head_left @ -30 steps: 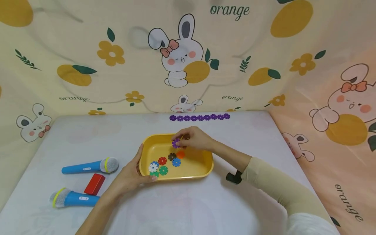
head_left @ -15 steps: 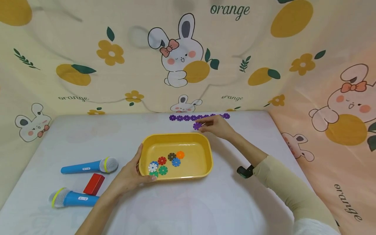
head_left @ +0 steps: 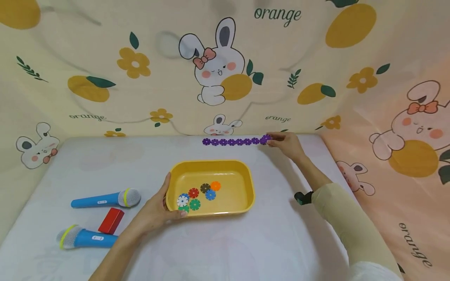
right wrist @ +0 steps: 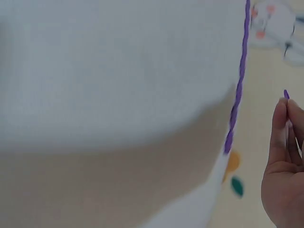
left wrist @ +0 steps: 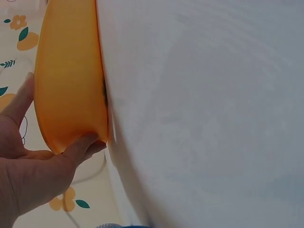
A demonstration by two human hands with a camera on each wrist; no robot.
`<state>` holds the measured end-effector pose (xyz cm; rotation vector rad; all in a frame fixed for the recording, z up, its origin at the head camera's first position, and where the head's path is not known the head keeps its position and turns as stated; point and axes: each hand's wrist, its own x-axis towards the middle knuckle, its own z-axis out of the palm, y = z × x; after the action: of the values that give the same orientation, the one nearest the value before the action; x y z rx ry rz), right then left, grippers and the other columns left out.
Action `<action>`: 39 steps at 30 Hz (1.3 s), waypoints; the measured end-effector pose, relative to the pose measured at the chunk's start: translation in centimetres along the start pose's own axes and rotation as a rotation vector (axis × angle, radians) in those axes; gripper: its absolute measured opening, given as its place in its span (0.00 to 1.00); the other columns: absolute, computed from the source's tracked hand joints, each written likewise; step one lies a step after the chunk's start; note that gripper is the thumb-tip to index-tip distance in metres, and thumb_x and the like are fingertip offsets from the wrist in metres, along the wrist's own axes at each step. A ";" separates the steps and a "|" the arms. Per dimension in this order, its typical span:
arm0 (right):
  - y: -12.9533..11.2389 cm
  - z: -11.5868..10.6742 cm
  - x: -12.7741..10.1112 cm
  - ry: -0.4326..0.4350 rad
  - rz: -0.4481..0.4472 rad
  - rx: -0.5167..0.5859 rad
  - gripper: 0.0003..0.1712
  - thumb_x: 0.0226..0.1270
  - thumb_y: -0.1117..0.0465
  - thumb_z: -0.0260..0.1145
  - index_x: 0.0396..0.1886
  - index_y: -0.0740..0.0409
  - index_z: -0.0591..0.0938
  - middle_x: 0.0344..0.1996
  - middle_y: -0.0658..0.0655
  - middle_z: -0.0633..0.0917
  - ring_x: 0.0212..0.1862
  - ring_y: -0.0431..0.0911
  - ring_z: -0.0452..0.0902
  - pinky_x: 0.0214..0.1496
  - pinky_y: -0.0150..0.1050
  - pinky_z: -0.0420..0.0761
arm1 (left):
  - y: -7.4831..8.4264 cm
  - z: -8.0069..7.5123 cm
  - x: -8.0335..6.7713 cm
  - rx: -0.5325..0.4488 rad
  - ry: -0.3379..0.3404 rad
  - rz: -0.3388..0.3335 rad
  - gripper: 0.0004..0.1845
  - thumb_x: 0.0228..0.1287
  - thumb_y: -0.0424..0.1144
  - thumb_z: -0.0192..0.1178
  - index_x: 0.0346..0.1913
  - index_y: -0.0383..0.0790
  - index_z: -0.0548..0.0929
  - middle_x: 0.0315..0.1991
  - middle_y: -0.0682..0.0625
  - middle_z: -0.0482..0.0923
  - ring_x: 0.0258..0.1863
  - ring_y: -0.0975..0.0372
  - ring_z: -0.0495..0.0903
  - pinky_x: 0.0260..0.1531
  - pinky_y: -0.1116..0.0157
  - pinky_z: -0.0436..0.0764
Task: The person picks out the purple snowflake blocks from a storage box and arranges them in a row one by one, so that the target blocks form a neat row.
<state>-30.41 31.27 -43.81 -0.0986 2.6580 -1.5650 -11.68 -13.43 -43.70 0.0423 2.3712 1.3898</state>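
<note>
My right hand (head_left: 290,145) pinches a purple snowflake disc (head_left: 265,139) between thumb and fingers, at the right end of a row of purple snowflake discs (head_left: 232,142) along the table's far edge. In the right wrist view the pinched disc (right wrist: 286,94) shows edge-on, apart from the row (right wrist: 241,71) and above the table. My left hand (head_left: 156,208) holds the left end of a yellow tray (head_left: 235,191), thumb at the front rim. Inside lie several loose discs: red (head_left: 193,192), black (head_left: 205,188), orange (head_left: 215,186), blue, green and white.
Two blue toy microphones, one farther back (head_left: 102,200) and one nearer (head_left: 91,238), lie on the table's left side with a red block (head_left: 111,220) between them. Printed cloth (head_left: 158,78) walls the back and sides.
My right hand has lifted a purple disc out of the tray and carried it back and right to the end of the purple row. The left hand stays on the tray.
</note>
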 end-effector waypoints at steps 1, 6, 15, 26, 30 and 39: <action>0.5 -0.4 0.2 0.016 0.015 -0.009 0.24 0.67 0.59 0.70 0.61 0.61 0.81 0.51 0.63 0.86 0.46 0.51 0.86 0.52 0.36 0.83 | 0.0 0.0 0.0 0.001 0.000 0.002 0.67 0.51 0.48 0.77 0.80 0.54 0.34 0.78 0.39 0.51 0.68 0.45 0.65 0.67 0.45 0.66; 2.8 -2.4 0.7 0.076 0.081 0.001 0.26 0.67 0.60 0.69 0.63 0.64 0.79 0.54 0.66 0.83 0.44 0.42 0.86 0.53 0.39 0.82 | 0.0 0.4 0.2 0.008 -0.003 0.015 0.67 0.52 0.48 0.77 0.80 0.54 0.34 0.78 0.39 0.51 0.68 0.46 0.65 0.69 0.45 0.63; 5.6 -4.3 1.3 0.135 0.187 -0.169 0.24 0.69 0.57 0.68 0.61 0.63 0.81 0.54 0.65 0.84 0.45 0.41 0.81 0.44 0.24 0.78 | 0.4 0.7 0.5 0.032 -0.007 0.015 0.66 0.52 0.46 0.77 0.80 0.53 0.34 0.79 0.40 0.48 0.73 0.42 0.58 0.69 0.43 0.60; 5.3 -4.9 2.1 0.092 0.251 -0.179 0.24 0.68 0.60 0.69 0.62 0.62 0.80 0.35 0.55 0.89 0.31 0.38 0.84 0.34 0.25 0.81 | 0.4 0.8 0.5 0.041 -0.009 0.042 0.66 0.51 0.48 0.77 0.81 0.54 0.36 0.78 0.39 0.52 0.68 0.45 0.66 0.67 0.46 0.66; 5.2 -5.0 2.1 0.082 0.260 -0.193 0.25 0.67 0.59 0.70 0.62 0.62 0.80 0.32 0.52 0.90 0.29 0.37 0.83 0.33 0.25 0.80 | 0.6 0.8 0.6 0.066 -0.014 0.067 0.66 0.53 0.47 0.76 0.80 0.53 0.34 0.78 0.39 0.50 0.71 0.44 0.63 0.68 0.45 0.63; 4.3 -4.2 1.3 0.171 0.119 -0.292 0.24 0.69 0.58 0.67 0.64 0.58 0.80 0.40 0.61 0.89 0.33 0.42 0.82 0.31 0.26 0.76 | 0.7 -0.1 0.6 0.230 -0.015 0.147 0.71 0.48 0.52 0.79 0.80 0.48 0.32 0.80 0.43 0.42 0.77 0.44 0.49 0.69 0.43 0.59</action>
<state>-32.11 36.88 -45.53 0.1868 2.9442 -1.1935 -12.40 -13.05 -43.26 0.2948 2.5475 1.1662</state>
